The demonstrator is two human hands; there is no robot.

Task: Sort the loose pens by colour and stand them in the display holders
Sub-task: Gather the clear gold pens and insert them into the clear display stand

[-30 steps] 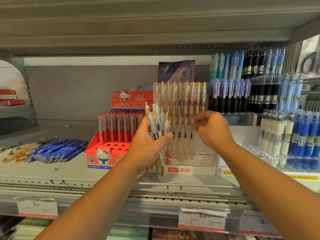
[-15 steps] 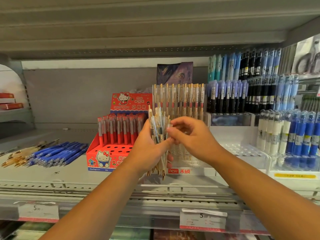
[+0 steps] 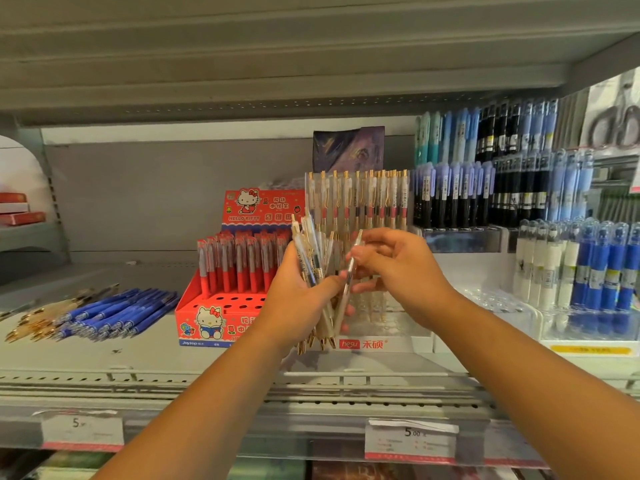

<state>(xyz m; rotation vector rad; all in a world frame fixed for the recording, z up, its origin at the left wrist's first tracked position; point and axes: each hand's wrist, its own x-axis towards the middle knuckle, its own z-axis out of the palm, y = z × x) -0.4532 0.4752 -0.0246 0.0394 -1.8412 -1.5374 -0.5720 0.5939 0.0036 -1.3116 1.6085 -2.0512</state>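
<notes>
My left hand (image 3: pixel 298 299) grips a bunch of clear gold-tipped pens (image 3: pixel 313 258), tips down, in front of the shelf. My right hand (image 3: pixel 398 268) pinches a single clear pen (image 3: pixel 350 271) at the bunch's right side, tilted slightly. Behind both hands stands the clear display holder (image 3: pixel 377 337) with a row of upright clear gold-clipped pens (image 3: pixel 360 199) at its back. Loose blue pens (image 3: pixel 117 313) and loose gold-tipped pens (image 3: pixel 38 320) lie flat on the shelf at the left.
A red Hello Kitty pen box (image 3: pixel 214 317) stands left of the clear holder. Racks of black, purple and blue pens (image 3: pixel 485 188) fill the right, with white and blue pens (image 3: pixel 581 265) lower right. Price tags (image 3: pixel 412 439) line the shelf edge (image 3: pixel 207 389).
My right hand came back from the holder's pen row to the bunch, then drew a single clear pen out of it to the right. My left hand kept holding the bunch.
</notes>
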